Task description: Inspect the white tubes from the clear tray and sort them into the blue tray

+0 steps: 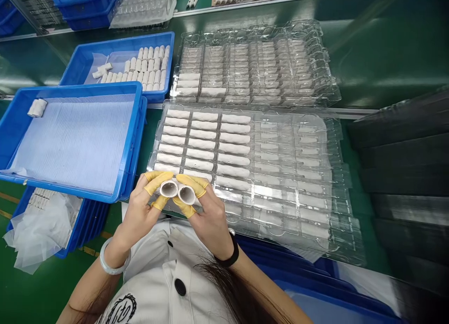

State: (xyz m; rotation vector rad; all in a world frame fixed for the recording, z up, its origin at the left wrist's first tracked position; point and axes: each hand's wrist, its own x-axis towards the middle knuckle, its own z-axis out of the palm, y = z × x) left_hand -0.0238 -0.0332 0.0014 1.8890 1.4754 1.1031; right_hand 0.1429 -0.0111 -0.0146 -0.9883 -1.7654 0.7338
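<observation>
My left hand [138, 216] pinches a short white hollow roll [169, 189], and my right hand [210, 219] pinches a second one [186, 194]. The two rolls touch, with their open ends showing. Yellow finger cots cover several of my fingertips. Both hands are just over the near edge of a clear plastic blister tray [291, 183]. Rows of white rolls [203, 143] lie in its left compartments, close to my fingers. The contents of its right part look paler and are hard to make out.
To the left stands a blue crate [70, 146] lined with ribbed film, holding one white roll. Behind it, a blue crate [115, 47] holds many rolls. Another clear tray [252, 64] lies beyond, on the green bench. Dark stacked trays [403, 174] rise on the right.
</observation>
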